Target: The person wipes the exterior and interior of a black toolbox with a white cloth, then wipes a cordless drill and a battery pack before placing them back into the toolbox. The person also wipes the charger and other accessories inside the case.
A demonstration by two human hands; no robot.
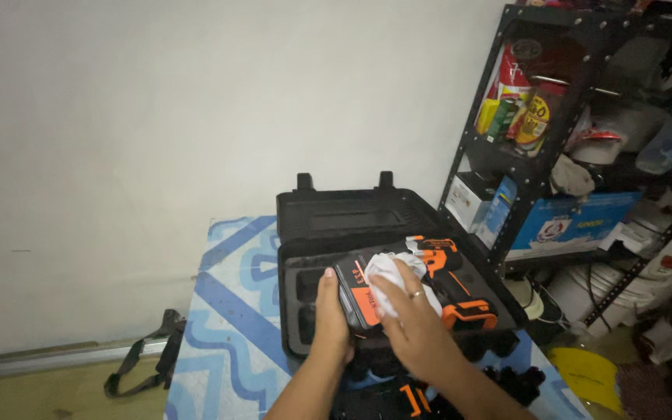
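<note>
1. Patterned blue cloth (227, 311) covers the table.
2. Left hand (331, 311), fingers together, steadies the battery end of the black-orange drill (437, 280).
3. Right hand (414, 315) presses a white rag (386, 268) onto the drill, which lies in the open black case (336, 214).
4. Metal shelf (585, 117) stands at right.

The right hand (414, 323) and white cloth (390, 276) hide the black-and-orange drill's (445, 284) middle.

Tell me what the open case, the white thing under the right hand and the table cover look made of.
Case: black moulded plastic, matt, ribbed lid.
White thing: soft cloth, probably; it crumples.
Table cover: blue-and-white patterned sheet, cloth or vinyl; cannot tell.
</note>
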